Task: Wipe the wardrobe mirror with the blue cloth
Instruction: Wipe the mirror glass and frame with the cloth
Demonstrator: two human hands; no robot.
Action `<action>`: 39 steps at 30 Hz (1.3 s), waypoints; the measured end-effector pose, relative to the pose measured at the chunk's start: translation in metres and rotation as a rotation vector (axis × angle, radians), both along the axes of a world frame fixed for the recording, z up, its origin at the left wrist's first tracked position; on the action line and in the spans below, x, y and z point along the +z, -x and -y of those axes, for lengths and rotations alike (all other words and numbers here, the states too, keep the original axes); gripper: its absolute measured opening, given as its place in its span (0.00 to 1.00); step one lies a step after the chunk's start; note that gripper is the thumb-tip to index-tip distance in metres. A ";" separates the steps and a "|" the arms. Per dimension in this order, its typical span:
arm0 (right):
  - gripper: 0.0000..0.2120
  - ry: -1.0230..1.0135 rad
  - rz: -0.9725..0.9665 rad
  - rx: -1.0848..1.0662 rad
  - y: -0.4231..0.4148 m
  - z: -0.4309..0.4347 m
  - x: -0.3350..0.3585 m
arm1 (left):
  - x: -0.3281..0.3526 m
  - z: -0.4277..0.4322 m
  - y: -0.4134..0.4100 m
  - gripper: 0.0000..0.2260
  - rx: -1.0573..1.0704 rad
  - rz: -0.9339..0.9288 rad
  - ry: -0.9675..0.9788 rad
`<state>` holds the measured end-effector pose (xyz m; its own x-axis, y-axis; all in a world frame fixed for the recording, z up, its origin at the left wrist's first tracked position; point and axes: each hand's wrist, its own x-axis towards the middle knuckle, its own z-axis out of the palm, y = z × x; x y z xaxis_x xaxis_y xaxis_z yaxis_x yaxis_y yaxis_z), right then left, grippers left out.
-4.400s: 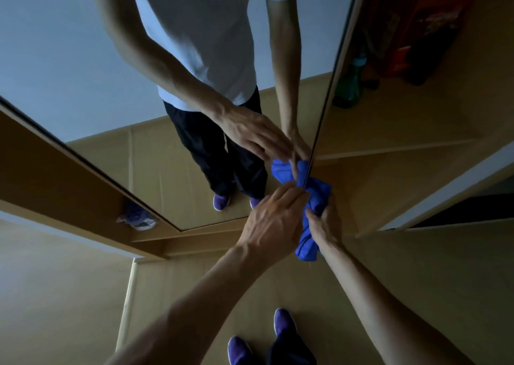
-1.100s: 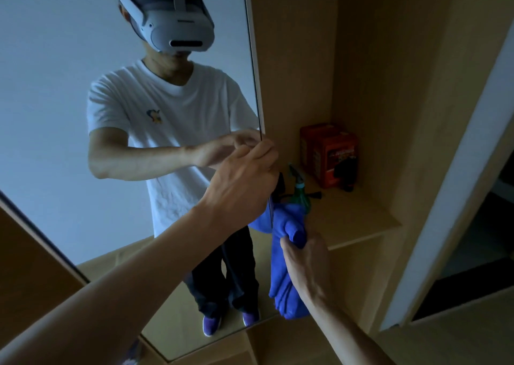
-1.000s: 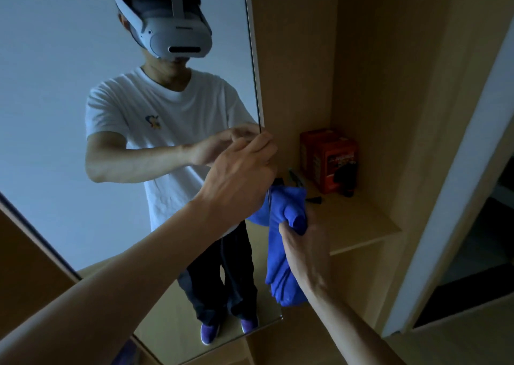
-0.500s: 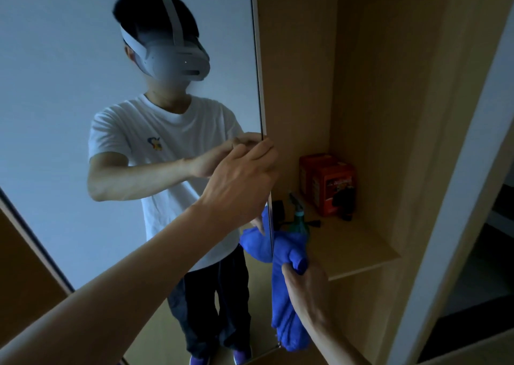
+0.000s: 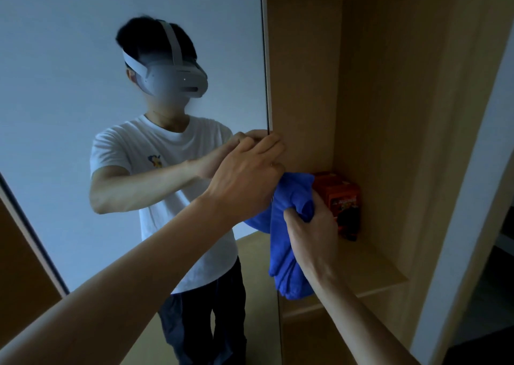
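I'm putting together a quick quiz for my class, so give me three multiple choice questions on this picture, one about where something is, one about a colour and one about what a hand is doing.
1. Where does the red box stand? A on the floor; B on the wardrobe shelf; C in a drawer.
2. What colour is the cloth? A blue; B white; C yellow.
3. What is the right hand doing? A hanging open; B pointing; C gripping the cloth.
B: the box sits at the shelf's back, right of the mirror. A: the cloth is plainly blue. C: its fingers curl round the bunched cloth.
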<state>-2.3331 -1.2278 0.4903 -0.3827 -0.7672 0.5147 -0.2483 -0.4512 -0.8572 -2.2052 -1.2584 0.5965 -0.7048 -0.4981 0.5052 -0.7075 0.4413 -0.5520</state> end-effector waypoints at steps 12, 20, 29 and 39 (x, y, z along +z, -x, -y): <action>0.14 -0.245 -0.076 0.160 0.011 -0.012 -0.064 | 0.003 0.000 -0.001 0.17 -0.003 0.027 0.022; 0.01 -0.053 -0.011 0.024 0.003 -0.002 -0.005 | 0.008 -0.004 0.004 0.12 0.023 0.037 0.080; 0.14 0.123 -0.005 0.055 0.004 0.007 0.066 | 0.059 -0.002 0.003 0.10 0.089 0.025 0.239; 0.07 0.016 -0.013 0.025 0.007 0.002 0.020 | 0.082 0.005 -0.002 0.08 0.051 0.017 0.287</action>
